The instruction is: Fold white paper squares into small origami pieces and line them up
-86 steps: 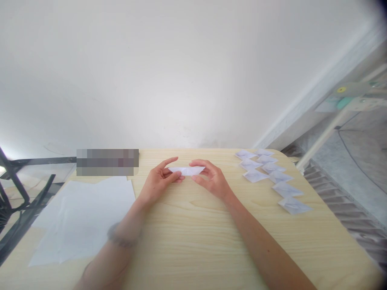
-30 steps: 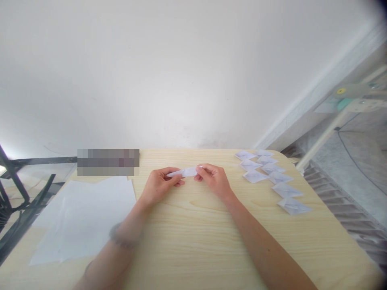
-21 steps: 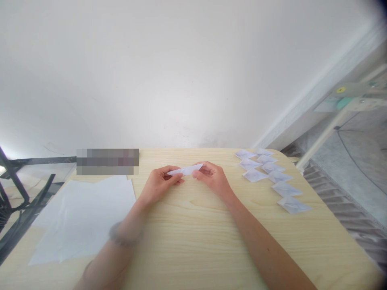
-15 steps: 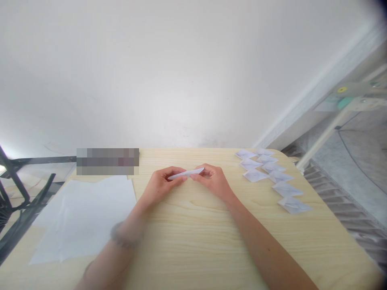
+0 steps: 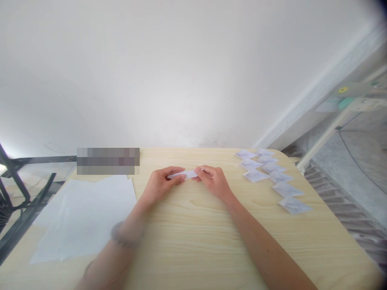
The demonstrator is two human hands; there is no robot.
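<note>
A small folded strip of white paper [image 5: 190, 174] is held between my two hands, over the middle of the table [image 5: 193, 233]. My left hand [image 5: 165, 180] pinches its left end between thumb and fingers. At the other end, the thumb and fingers of my right hand [image 5: 212, 180] close on the paper and cover its tip. Several folded white paper boats [image 5: 294, 205] stand in two slanting rows to the right of my right hand. White paper sheets [image 5: 87, 217] lie to the left, partly behind my left forearm.
A blurred-out object [image 5: 107, 161] sits at the table's back left corner. The white wall [image 5: 193, 80] rises behind the back edge. A black metal frame [image 5: 18, 185] stands at the left, and a pale pole [image 5: 326, 137] beyond the right edge.
The folded paper has turned so that more of its flat side faces me. My right thumb and fingers have shifted inward and now cover its right tip. My left hand has barely moved.
</note>
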